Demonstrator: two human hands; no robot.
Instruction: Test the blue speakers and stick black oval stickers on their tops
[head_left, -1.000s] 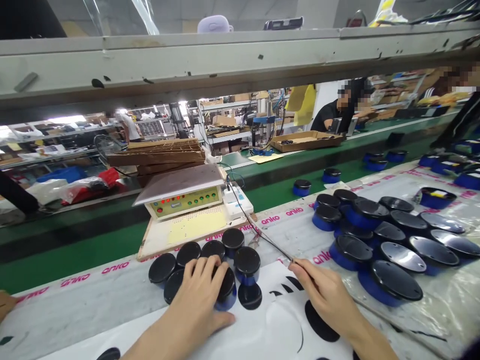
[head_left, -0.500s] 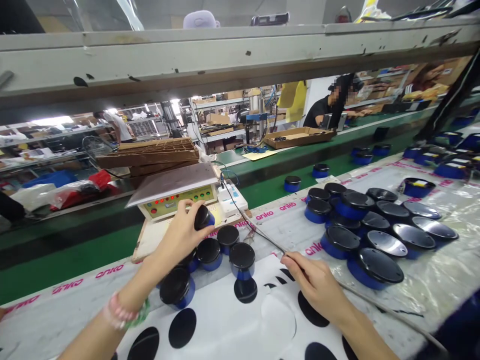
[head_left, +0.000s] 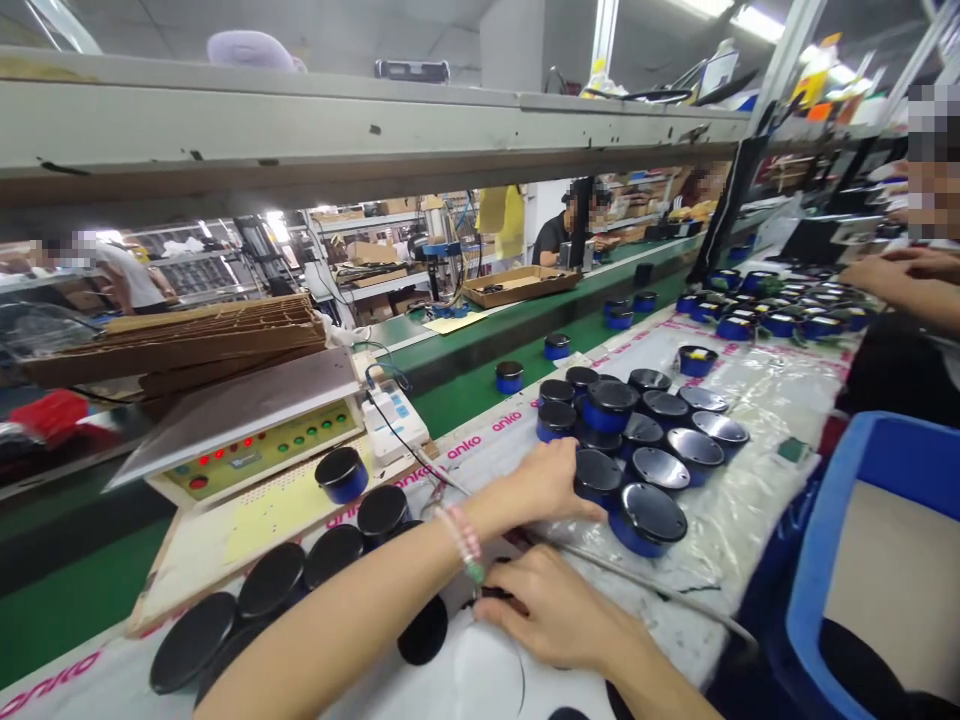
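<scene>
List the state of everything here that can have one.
Left hand, touching a black-topped can
Black-topped can, upright
Right hand, fingers curled; contents unclear
Control box, red lights lit
Blue bin, open
Cardboard tray, open
Green belt, motion unclear

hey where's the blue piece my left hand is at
In the head view, the blue piece with a black top is right of centre, at your left hand, just left of the frontmost piece in the cluster.

The left grip [head_left: 551,485] touches a black-lidded blue tub [head_left: 598,474].
</scene>
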